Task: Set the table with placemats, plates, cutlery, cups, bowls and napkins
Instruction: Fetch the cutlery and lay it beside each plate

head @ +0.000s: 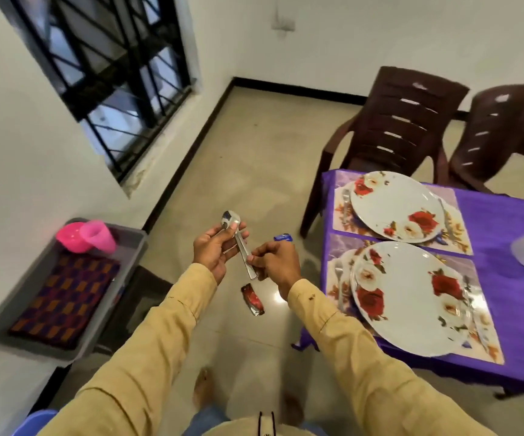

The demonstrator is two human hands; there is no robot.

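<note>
Spoon [241, 247] is being held in the air just off the table [506, 221], beyond its left edge and over the floor. Whether it is one piece or several stacked cannot be told.

The left hand [213, 247] is curling round the bowl end, with the thumb pressing on the neck. The right hand [270, 262] is pinching the tip of the handle between thumb and fingertips.

Handling assessment: the piece is looking like polished steel, so it is judged light, rigid, not fragile and somewhat slippery. The flat handle is judged the best place to grip it, with the bowl left free for laying down.

On the table, two flowered plates, the near one [411, 297] and the far one [396, 206], are sitting on placemats [487, 341], each with cutlery already showing at its side. Well away from the table, a grey tray [18, 309] is holding a folded patterned cloth [66, 294] and pink cups [97, 236], not yet set out.
</note>
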